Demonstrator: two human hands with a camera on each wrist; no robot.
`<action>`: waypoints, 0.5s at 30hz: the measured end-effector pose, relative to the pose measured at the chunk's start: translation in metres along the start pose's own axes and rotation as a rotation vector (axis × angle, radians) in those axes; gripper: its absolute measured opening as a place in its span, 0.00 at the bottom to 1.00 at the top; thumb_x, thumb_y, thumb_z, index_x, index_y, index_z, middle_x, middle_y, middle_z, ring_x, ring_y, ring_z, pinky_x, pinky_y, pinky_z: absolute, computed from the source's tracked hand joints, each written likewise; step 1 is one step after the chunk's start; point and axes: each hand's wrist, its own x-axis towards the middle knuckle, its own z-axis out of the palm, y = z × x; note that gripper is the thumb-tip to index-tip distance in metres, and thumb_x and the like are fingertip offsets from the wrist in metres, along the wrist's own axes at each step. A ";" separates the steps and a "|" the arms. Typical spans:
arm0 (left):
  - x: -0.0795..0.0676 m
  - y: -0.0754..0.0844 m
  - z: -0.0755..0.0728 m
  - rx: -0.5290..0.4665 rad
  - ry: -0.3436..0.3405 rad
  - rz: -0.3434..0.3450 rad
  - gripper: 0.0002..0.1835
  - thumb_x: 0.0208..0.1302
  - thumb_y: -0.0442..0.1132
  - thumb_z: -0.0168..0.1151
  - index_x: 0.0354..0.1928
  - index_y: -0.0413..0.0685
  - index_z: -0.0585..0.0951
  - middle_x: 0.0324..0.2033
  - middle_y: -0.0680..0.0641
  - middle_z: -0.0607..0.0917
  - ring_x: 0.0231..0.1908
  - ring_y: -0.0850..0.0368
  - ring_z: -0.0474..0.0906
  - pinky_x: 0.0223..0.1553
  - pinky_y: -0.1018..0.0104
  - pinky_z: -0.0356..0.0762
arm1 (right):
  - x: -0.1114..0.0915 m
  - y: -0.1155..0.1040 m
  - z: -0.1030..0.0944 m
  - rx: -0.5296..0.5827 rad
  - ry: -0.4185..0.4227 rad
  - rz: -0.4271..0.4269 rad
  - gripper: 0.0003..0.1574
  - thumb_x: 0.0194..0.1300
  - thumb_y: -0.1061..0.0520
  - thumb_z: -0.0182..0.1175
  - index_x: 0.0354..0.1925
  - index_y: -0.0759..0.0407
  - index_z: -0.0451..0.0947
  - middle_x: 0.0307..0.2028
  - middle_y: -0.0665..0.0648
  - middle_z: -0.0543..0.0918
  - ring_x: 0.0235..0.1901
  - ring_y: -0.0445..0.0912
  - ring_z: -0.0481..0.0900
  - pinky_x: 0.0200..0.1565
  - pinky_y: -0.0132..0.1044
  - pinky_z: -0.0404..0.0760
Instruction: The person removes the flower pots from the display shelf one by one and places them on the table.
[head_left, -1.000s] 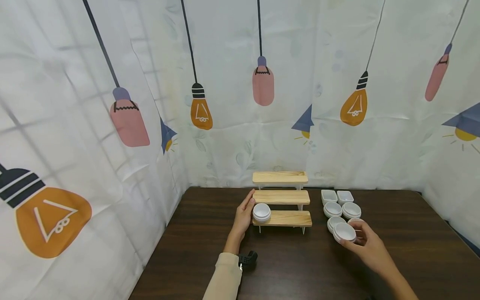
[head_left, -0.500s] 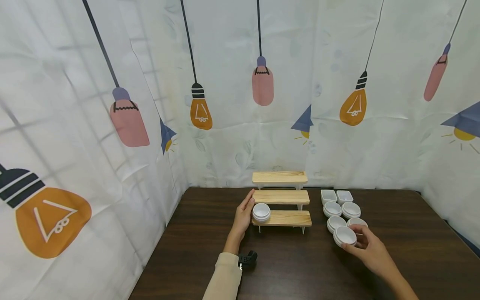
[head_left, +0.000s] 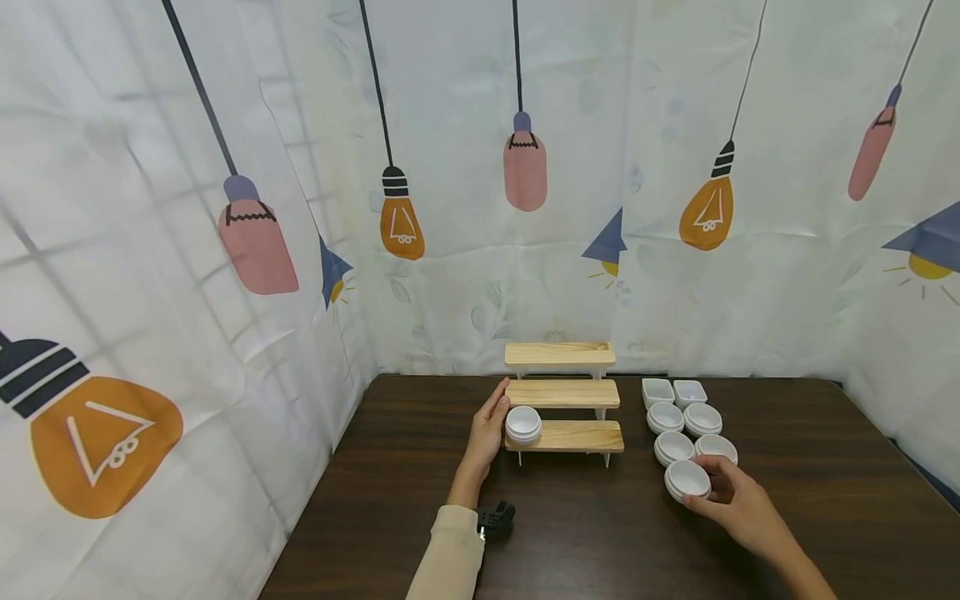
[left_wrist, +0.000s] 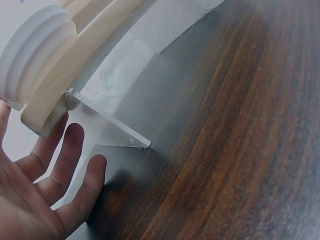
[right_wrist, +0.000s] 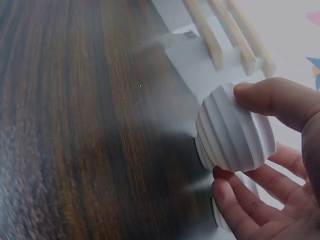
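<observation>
In the head view a three-step stand (head_left: pixel 585 436) has light wooden boards on clear supports. A small white ribbed bowl (head_left: pixel 523 425) sits at the left end of its lowest board. My left hand (head_left: pixel 483 435) is at the stand's left side, and in the left wrist view its fingers (left_wrist: pixel 65 157) lie loosely extended by the board's end. To the right, my right hand (head_left: pixel 738 504) pinches a white ribbed bowl (right_wrist: pixel 232 130) between thumb and fingers. That bowl is at the front of a group of white bowls (head_left: pixel 673 448), mouth upward.
Two square white dishes (head_left: pixel 689 392) stand at the back of the bowl group, with round bowls (head_left: pixel 702 419) in front of them. A dark wooden table (head_left: pixel 600 533) bears everything. Behind it hangs a white curtain (head_left: pixel 450 317) printed with lamps.
My right hand has drawn the pinched bowl slightly toward me, uncovering more of the bowls behind it. The left hand and the stand have stayed in place.
</observation>
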 end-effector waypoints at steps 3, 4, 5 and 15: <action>-0.001 0.001 0.001 0.003 0.006 0.000 0.25 0.82 0.45 0.48 0.77 0.56 0.67 0.78 0.48 0.64 0.80 0.45 0.53 0.79 0.44 0.50 | 0.000 0.002 -0.001 0.003 -0.010 -0.007 0.35 0.57 0.54 0.78 0.59 0.59 0.75 0.52 0.61 0.82 0.37 0.30 0.82 0.38 0.28 0.83; -0.001 0.001 0.001 0.004 0.008 0.002 0.25 0.82 0.45 0.48 0.77 0.56 0.67 0.78 0.48 0.64 0.80 0.45 0.53 0.79 0.44 0.50 | 0.000 0.003 -0.001 0.004 -0.011 -0.008 0.35 0.57 0.54 0.78 0.59 0.59 0.75 0.52 0.61 0.81 0.37 0.30 0.82 0.38 0.28 0.83; -0.001 0.001 0.002 0.005 0.011 0.004 0.25 0.82 0.45 0.48 0.77 0.56 0.67 0.78 0.48 0.64 0.80 0.45 0.53 0.79 0.44 0.50 | 0.000 0.003 -0.001 0.005 -0.014 -0.010 0.35 0.57 0.54 0.78 0.59 0.59 0.75 0.53 0.61 0.81 0.37 0.30 0.82 0.38 0.28 0.83; 0.014 -0.028 0.003 0.025 0.052 0.009 0.26 0.83 0.46 0.47 0.78 0.54 0.66 0.78 0.49 0.63 0.80 0.46 0.52 0.80 0.44 0.48 | -0.001 0.006 -0.004 -0.001 -0.051 0.005 0.36 0.57 0.55 0.78 0.59 0.62 0.75 0.54 0.65 0.81 0.39 0.27 0.81 0.39 0.28 0.84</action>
